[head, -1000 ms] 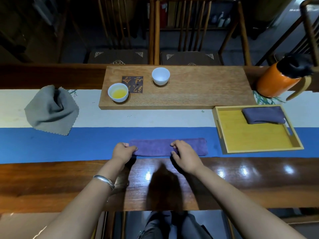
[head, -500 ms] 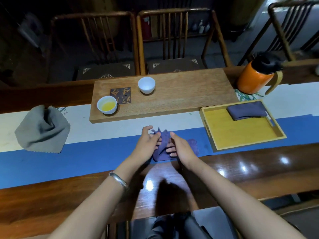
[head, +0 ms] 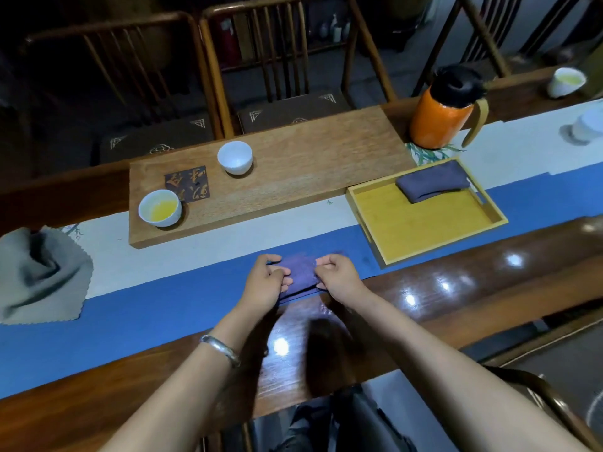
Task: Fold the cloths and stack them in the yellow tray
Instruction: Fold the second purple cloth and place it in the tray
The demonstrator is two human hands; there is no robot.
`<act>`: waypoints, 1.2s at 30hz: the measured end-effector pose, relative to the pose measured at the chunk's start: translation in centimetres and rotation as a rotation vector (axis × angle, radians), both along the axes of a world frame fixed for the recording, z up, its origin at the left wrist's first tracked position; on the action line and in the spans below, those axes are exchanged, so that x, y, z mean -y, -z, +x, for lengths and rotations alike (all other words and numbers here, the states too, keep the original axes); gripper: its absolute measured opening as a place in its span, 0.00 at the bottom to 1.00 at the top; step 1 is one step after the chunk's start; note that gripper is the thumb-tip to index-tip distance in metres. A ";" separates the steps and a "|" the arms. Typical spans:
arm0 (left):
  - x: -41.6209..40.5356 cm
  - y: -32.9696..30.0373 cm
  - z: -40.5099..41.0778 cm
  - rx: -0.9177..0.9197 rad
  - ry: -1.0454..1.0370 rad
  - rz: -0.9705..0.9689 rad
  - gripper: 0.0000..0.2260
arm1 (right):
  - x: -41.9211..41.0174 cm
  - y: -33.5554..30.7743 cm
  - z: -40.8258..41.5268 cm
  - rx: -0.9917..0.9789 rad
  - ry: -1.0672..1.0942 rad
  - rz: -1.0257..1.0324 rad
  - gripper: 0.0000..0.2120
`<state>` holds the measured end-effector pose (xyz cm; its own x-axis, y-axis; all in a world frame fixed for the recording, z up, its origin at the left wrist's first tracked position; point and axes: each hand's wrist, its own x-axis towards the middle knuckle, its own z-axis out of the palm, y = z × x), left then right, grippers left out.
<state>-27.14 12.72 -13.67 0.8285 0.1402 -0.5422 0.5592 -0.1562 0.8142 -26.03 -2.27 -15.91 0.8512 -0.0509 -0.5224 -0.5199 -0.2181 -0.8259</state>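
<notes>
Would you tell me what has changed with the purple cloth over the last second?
The purple cloth, a long strip a second ago, has been folded end over end into a short pad. Both the left hand and right hand moved inward and still grip it. The cloth in the tray and the grey cloth stayed put.

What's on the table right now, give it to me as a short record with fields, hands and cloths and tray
left hand: grips the left edge of the purple cloth
right hand: pinches the cloth's right edge
purple cloth: folded small, on the blue runner
yellow tray: holds one folded dark cloth at its far end
grey cloth: unfolded, crumpled, far left
wooden board: two white cups, one with yellow liquid
orange flask: behind the tray
</notes>
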 end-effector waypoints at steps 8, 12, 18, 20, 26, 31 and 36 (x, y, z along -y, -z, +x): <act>-3.0 2.5 -1.1 -0.015 0.103 0.338 0.04 | 3.5 -0.5 1.0 0.169 0.044 -0.209 0.04; -2.6 3.2 -1.2 -0.098 0.101 0.355 0.15 | 6.2 0.5 0.6 0.114 0.075 -0.338 0.04; 0.6 2.9 -0.2 -0.186 0.079 0.241 0.24 | 6.7 1.9 -0.9 -0.031 0.046 -0.318 0.20; 1.3 3.0 0.2 -0.198 0.093 0.275 0.26 | 6.5 2.0 -0.8 -0.037 -0.007 -0.390 0.19; 2.0 4.1 1.1 -0.239 -0.021 0.044 0.13 | 5.9 2.3 -0.2 -0.031 -0.073 -0.501 0.17; 2.5 2.5 1.7 -0.186 0.001 -0.245 0.05 | 6.5 1.6 0.4 -0.093 -0.042 -0.352 0.15; 4.9 -0.7 4.2 -0.182 0.071 -0.448 0.03 | 8.4 -2.0 0.9 -0.407 0.116 0.370 0.16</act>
